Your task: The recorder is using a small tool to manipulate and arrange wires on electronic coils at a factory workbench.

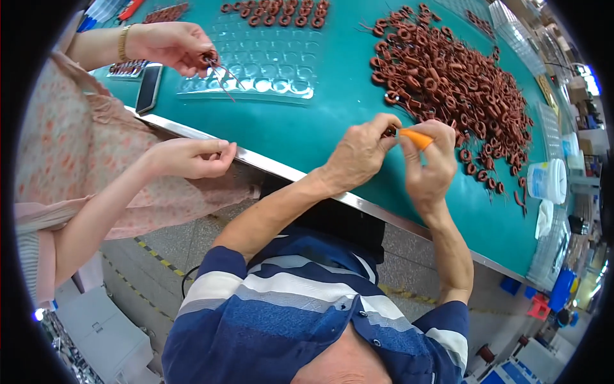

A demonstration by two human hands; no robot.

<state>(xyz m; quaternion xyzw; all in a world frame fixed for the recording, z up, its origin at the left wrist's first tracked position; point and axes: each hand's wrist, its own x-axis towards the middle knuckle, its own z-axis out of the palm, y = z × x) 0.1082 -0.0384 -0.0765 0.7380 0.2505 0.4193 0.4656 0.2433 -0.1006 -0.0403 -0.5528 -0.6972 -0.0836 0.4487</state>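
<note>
At the far left of the frame a co-worker in a pale flowered top sits at the same bench; that person's upper hand (171,46), with a gold bracelet at the wrist, pinches a small brown ring with thin wire tails (212,62) above a dark phone (148,88) lying on the green table (332,96), while the lower hand (192,157) hangs curled just off the metal table edge. Right of that, in the upper middle, a clear plastic blister tray (256,70) lies flat, its far rows filled with brown rings (275,11) and its near pockets bare. At the centre, the person's left hand (359,153) rises from the lower edge, its fingers drawn together and clamped on a small brown ring coil (389,131) at the fingertips. Touching it from the right, the right hand (427,168) has thumb and forefinger closed on an orange tool (417,137), whose tip points at the coil; the two hands meet just above the table, at the near edge of the heap. Beyond them, filling the upper right, a big loose pile of brown ring coils (448,77) spreads over the green top. Further right, near the frame's edge, stands a white plastic container (547,180) with a white cloth (543,217) just below it.
</note>
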